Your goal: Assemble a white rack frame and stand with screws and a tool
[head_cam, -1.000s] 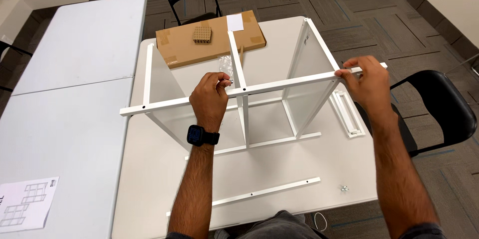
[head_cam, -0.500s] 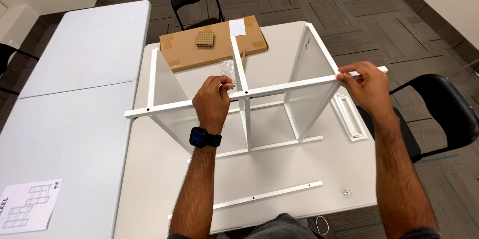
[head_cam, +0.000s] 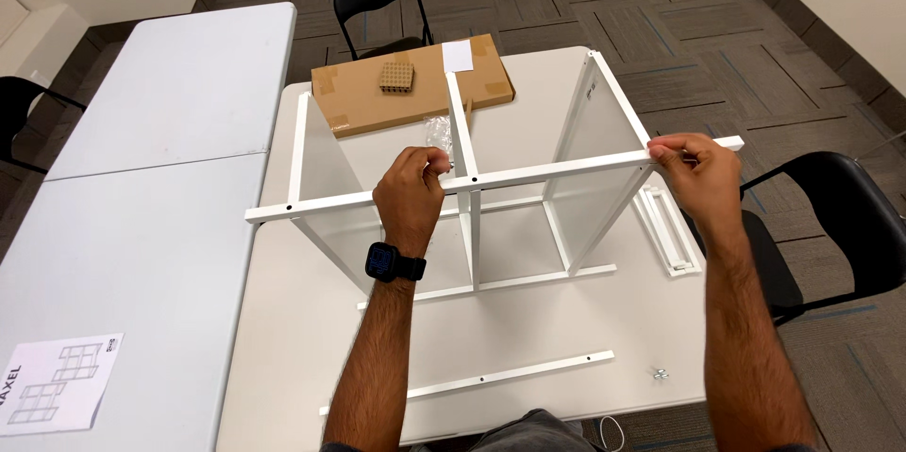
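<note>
Step in hand: the person is seating a long white rail point(head_cam: 528, 172) across the tops of three upright white panels of a half-built shelf frame point(head_cam: 604, 131); judging by the grips, this is the fitting or aligning stage, with the rail not yet fastened.

Left hand: the left hand point(head_cam: 411, 195) is closing around the rail near its middle, right where the centre upright point(head_cam: 462, 145) is meeting it, fingers curling over the top edge; a black watch point(head_cam: 389, 263) is sitting on that wrist.

Right hand: the right hand point(head_cam: 696, 172) is pinching the rail close to its far right end, just past the right-hand panel, thumb and fingertips pressing together on it.

Hands together or apart: they are working well apart, each clamping its own stretch of the same rail.

Where the frame is: it is standing on the white table point(head_cam: 283, 339), directly under and between both hands.

Beyond the left hand: a flat cardboard box point(head_cam: 359, 98) is lying farther away, with a small clear bag point(head_cam: 437, 131) just above the knuckles.

Near the right hand: a short white part point(head_cam: 668, 230) is lying just below it, and small metal fittings point(head_cam: 660, 374) are lying beside the forearm.

Below the forearms: a loose white strip point(head_cam: 491, 376) is lying flat.

Far left of the left arm: an instruction sheet point(head_cam: 57, 395) is resting on a grey table point(head_cam: 142, 131).

Next move, as a judgement: it is calling for lining the rail's holes up with the panel tops before any fastener goes in.
</note>
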